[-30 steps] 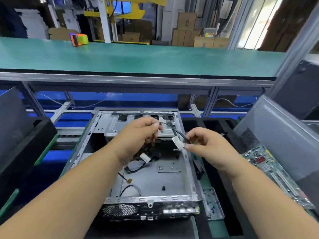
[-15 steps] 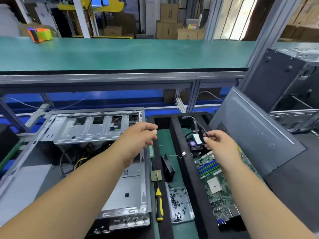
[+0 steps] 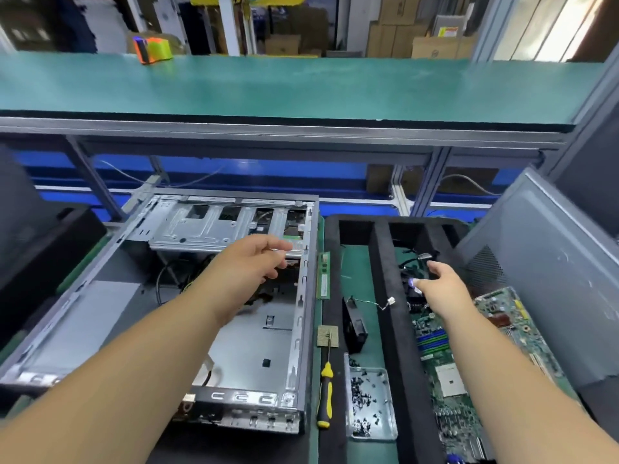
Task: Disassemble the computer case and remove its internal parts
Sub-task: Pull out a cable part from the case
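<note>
Head view, left hand [image 3: 249,262] over open case [image 3: 303,296], right hand [image 3: 442,284] above tray [image 3: 385,296]

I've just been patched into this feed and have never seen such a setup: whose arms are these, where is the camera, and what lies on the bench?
There is no machine: a person works with bare hands, filmed by a camera on their head looking down. The left hand reaches over the open computer case, fingers relaxed, holding nothing. The right hand stretches over the black foam tray, where a motherboard lies; it appears empty. Between them lie a yellow screwdriver, a metal dish of screws, a small black fan and a memory stick.
</note>
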Available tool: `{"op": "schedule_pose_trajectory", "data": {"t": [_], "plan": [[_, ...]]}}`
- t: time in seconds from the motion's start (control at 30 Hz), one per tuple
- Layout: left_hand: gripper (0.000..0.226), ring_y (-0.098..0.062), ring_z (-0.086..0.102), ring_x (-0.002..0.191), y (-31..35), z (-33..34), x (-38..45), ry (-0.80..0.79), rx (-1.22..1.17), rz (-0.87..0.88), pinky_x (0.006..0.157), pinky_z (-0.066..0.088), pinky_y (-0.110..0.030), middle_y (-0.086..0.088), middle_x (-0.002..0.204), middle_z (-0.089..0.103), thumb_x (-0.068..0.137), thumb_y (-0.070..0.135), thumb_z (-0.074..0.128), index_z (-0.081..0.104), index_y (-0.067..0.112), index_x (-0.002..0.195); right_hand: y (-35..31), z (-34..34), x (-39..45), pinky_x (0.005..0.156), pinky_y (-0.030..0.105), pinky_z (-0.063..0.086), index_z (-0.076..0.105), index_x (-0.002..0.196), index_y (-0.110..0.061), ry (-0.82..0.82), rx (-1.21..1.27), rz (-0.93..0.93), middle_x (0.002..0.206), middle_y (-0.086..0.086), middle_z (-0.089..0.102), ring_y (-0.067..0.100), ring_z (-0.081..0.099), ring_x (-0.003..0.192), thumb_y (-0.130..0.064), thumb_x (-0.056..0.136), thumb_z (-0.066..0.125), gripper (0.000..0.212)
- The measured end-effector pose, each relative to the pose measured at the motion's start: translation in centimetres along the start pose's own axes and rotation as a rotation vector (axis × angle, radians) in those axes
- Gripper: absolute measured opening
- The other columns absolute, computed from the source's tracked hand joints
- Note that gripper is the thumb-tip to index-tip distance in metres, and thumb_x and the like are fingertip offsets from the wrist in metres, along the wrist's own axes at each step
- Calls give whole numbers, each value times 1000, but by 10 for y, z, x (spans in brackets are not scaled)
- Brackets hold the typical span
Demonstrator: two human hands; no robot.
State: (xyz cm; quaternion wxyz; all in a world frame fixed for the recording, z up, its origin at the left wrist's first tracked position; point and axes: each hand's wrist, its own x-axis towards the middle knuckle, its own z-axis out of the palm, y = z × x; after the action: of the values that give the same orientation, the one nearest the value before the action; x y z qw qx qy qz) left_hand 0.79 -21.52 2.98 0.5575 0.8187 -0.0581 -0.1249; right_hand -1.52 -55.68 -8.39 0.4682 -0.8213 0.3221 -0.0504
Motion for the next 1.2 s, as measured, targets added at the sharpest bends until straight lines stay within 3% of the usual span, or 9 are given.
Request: {"op": "schedule_pose_trajectory", "data": {"t": [0.2, 0.33, 0.47, 0.6, 0.73, 0.87, 1.03, 1.1, 1.2], "plan": [[22, -1, 62, 73, -9, -28, -16, 77, -7, 11, 72, 43, -24, 13, 85, 72, 93, 22, 56, 73, 36, 96, -47, 5, -25, 96, 50, 51, 59, 128, -25, -24, 100, -128, 132, 0, 59, 24, 61, 110, -15, 92, 64, 38], [21, -2, 64, 78, -16, -55, -25, 123, 5, 22, 70, 43, -20, 12, 86, 72, 93, 22, 58, 73, 37, 93, -101, 22, -58, 80, 33, 52, 68, 99, -31, -119, 177, -293, 105, -5, 71, 13, 69, 90, -14, 93, 60, 20], [20, -4, 65, 82, -29, -84, -31, 178, 35, 23, 69, 44, -16, 8, 89, 72, 93, 23, 60, 72, 38, 89, -149, 52, -101, 73, 26, 50, 73, 91, -33, -318, 137, -447, 93, -9, 73, 4, 69, 76, -18, 92, 61, 19], [15, -1, 64, 80, -41, -109, -34, 194, 86, 48, 63, 44, -10, 8, 87, 71, 93, 23, 61, 71, 35, 91, -179, 90, -134, 80, 35, 55, 73, 88, -34, -485, 28, -505, 89, -6, 73, 8, 70, 78, -22, 91, 64, 15], [14, 6, 56, 68, -50, -134, -32, 182, 214, 128, 58, 41, -3, 12, 78, 64, 93, 19, 62, 70, 31, 92, -198, 125, -150, 82, 31, 57, 73, 90, -35, -635, -177, -524, 88, -11, 73, 5, 70, 79, -26, 92, 63, 14], [12, 4, 56, 83, -59, -162, -26, 117, 459, 192, 69, 43, -6, 15, 92, 62, 93, 23, 61, 68, 29, 100, -214, 167, -157, 95, 36, 50, 72, 103, -33, -827, -615, -628, 105, -15, 65, 11, 62, 99, -33, 90, 64, 15], [43, -15, 42, 127, -81, -190, -14, -33, 1003, 239, 107, 36, -33, 9, 133, 47, 93, 42, 56, 54, 27, 133, -222, 226, -159, 112, 31, 28, 56, 138, -18, -976, -1127, -712, 154, 5, 32, 20, 30, 141, -25, 96, 60, 43], [46, -17, 46, 124, -88, -196, -13, -94, 969, 165, 102, 41, -35, 7, 135, 48, 94, 47, 52, 49, 28, 136, -220, 241, -158, 113, 31, 26, 49, 145, -15, -982, -1259, -676, 159, 8, 25, 20, 19, 146, -23, 97, 57, 49], [34, -18, 53, 112, -95, -200, -14, -147, 947, 175, 90, 45, -33, 6, 125, 55, 96, 49, 47, 55, 31, 124, -216, 251, -159, 110, 34, 31, 41, 148, -9, -976, -1410, -610, 158, 12, 27, 26, 26, 142, -24, 99, 54, 53]]}}
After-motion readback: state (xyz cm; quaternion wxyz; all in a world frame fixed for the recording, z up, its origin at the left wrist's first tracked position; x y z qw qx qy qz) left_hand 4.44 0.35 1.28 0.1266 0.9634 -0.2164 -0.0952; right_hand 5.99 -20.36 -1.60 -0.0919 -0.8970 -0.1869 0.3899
